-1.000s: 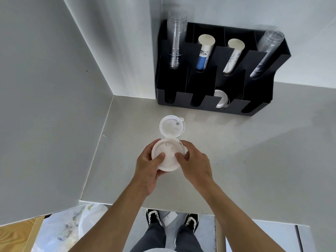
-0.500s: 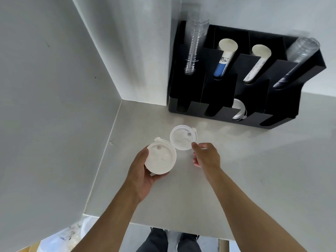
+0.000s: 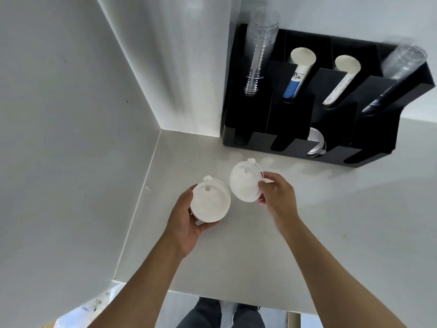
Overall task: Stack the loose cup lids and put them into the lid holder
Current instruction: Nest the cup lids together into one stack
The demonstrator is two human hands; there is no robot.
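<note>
The left hand [image 3: 186,221] cups a white lid stack [image 3: 210,201] from below and the side, palm turned up, fingers curled under its lower rim and thumb along its left edge, held just above the counter [image 3: 260,252]. The right hand [image 3: 277,197] pinches a single lid [image 3: 244,182] by its right rim, tilted (its face turned toward the camera), its edge just beside the stack. Both forearms reach in from below. The black lid holder [image 3: 331,119] stands against the wall beyond, one lid [image 3: 315,143] already in a front slot.
</note>
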